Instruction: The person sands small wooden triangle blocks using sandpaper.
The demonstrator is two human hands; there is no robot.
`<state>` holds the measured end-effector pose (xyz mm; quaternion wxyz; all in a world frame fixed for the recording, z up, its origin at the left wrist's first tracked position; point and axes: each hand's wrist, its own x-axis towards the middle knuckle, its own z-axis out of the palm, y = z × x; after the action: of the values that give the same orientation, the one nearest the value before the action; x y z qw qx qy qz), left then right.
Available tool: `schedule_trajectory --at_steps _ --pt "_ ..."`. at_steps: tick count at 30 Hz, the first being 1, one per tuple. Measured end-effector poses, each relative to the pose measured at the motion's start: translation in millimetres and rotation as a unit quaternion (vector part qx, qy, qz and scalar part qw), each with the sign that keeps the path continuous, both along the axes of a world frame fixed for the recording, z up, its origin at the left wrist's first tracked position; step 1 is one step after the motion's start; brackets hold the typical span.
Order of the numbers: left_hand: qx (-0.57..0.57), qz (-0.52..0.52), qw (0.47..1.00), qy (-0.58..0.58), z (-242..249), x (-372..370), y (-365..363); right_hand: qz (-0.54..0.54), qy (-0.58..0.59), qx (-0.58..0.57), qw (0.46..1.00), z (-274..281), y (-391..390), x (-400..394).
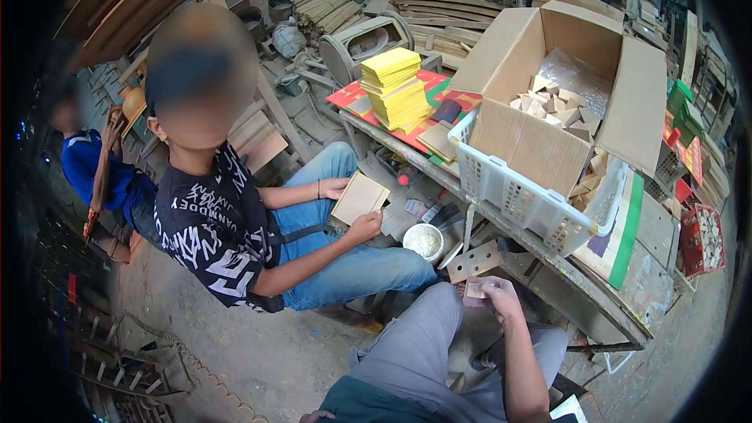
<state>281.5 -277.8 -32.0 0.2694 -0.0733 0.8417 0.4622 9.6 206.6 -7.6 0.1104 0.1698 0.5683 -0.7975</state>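
Note:
My right hand (501,299) is raised over my right knee, closed, with its thumb on top of a small pale wooden piece (476,291). A pinkish edge shows beneath the piece, too small to make out. Just beyond it is a flat board with dark holes (475,262). Only a sliver of my left hand (316,417) appears at the bottom edge, by my dark shirt; its fingers are mostly hidden. Across from me a seated person holds a flat square wooden panel (360,198) in both hands.
A white bucket (423,242) stands between our knees. To the right, a workbench (540,227) carries a white plastic basket (509,192), a cardboard box (533,137) of wooden blocks and a yellow stack (395,90). A red crate (703,243) sits far right. Another person is behind, left.

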Motion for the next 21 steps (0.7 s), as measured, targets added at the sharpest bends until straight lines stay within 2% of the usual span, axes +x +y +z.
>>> schedule_trajectory --at_steps 13,21 --pt "0.002 0.001 1.0 -0.006 1.6 -8.1 -2.8 -0.001 -0.022 0.032 0.999 -16.8 -0.7 -2.3" --pt "0.004 0.005 1.0 -0.006 -1.2 -17.4 -3.4 -0.008 -0.035 0.029 0.999 -4.5 -4.7 -3.4"
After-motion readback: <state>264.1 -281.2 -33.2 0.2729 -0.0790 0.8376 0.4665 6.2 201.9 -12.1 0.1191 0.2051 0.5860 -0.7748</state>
